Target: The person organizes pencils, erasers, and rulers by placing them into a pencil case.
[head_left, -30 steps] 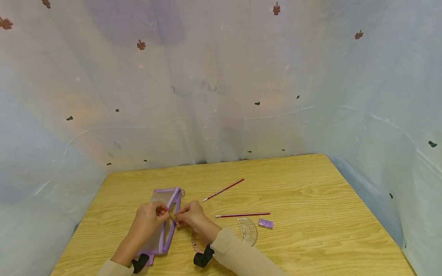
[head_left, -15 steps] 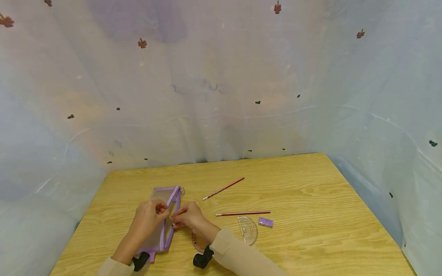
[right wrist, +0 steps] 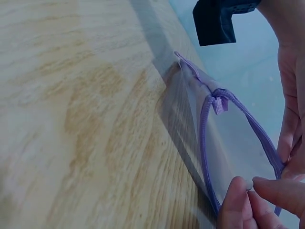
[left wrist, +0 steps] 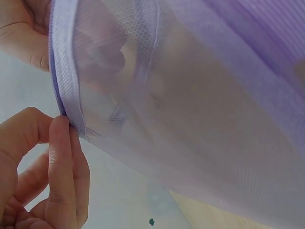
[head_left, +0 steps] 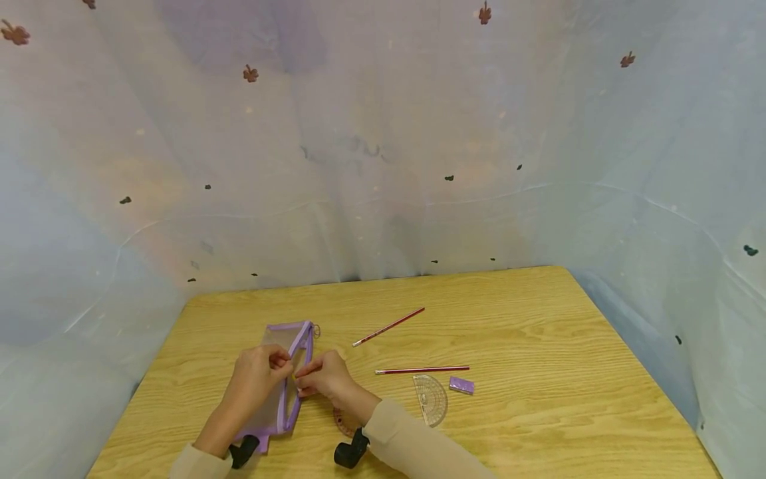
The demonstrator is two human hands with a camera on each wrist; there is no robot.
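A purple-edged mesh zip pouch (head_left: 272, 412) lies on the left part of the table with its zip undone. My left hand (head_left: 256, 372) pinches one zip edge between thumb and fingertips; the left wrist view shows that pinch on the purple zip band (left wrist: 66, 81). At the pouch's mouth, my right hand (head_left: 331, 380) pinches a small yellow item (head_left: 294, 376), mostly covered by its fingers. Only a pale bit of this item (right wrist: 249, 184) shows between thumb and finger in the right wrist view, so its kind is unclear.
Two red pencils (head_left: 389, 326) (head_left: 422, 370) lie right of the pouch. Nearby are a clear protractor (head_left: 431, 400) and a purple-wrapped block (head_left: 461, 385). A clear curved piece with red markings (head_left: 342, 422) is partly hidden under my right wrist. Curtain-like sheets surround the table.
My right hand has shifted slightly left, further into the pouch's mouth. The yellow item, plainly visible between the hands a second ago, is now mostly hidden. The left hand keeps its pinch.
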